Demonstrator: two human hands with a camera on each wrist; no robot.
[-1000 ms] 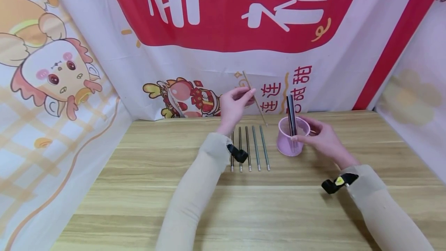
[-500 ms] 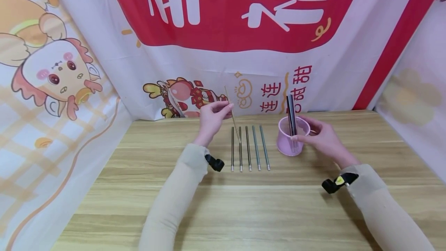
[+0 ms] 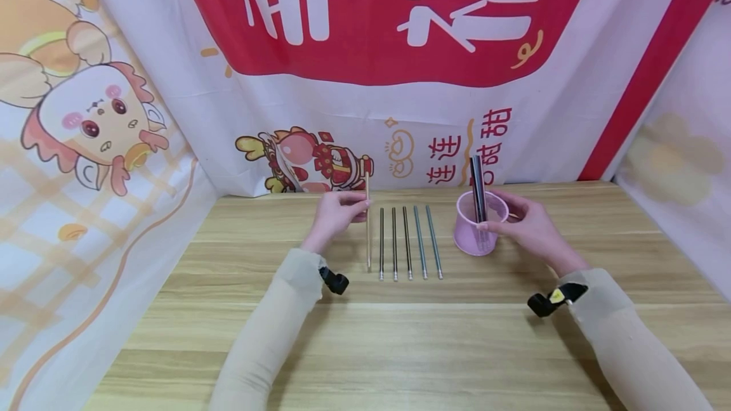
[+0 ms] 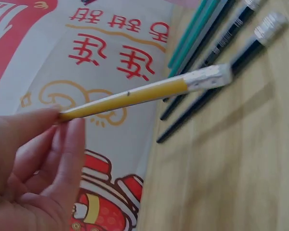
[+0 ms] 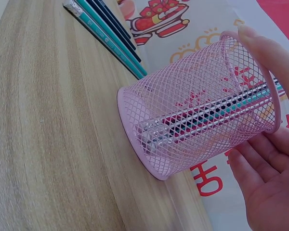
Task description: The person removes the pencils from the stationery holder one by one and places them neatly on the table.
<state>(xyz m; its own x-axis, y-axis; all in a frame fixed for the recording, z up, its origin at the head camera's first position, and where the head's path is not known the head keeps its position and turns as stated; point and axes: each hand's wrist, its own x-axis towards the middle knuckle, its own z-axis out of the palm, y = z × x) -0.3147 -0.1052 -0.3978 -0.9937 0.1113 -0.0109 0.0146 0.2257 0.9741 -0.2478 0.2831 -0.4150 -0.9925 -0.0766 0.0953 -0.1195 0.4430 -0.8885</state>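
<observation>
My left hand (image 3: 337,215) pinches a yellow pencil (image 4: 139,97) between thumb and fingertips. Its white eraser end points toward me in the head view, low over the table left of a row of pencils. That row has three black pencils (image 3: 395,243) and two teal pencils (image 3: 433,240), laid side by side with their erasers toward me. At the right, my right hand (image 3: 528,227) holds a pink mesh pencil cup (image 5: 197,72) by its rim, thumb on one side and fingers on the other. Several dark and teal pencils (image 3: 478,182) lean inside it, eraser ends down.
The wood-grain table (image 3: 400,347) runs up to a printed cloth backdrop (image 3: 354,100) with red and white lettering. Another printed cloth (image 3: 68,208) hangs along the left side, and a pale cloth (image 3: 674,125) along the right.
My left hand has carried the yellow pencil leftward and down, from near the cup to the left end of the row, and turned it nearly parallel. My right hand and the cup have stayed put.
</observation>
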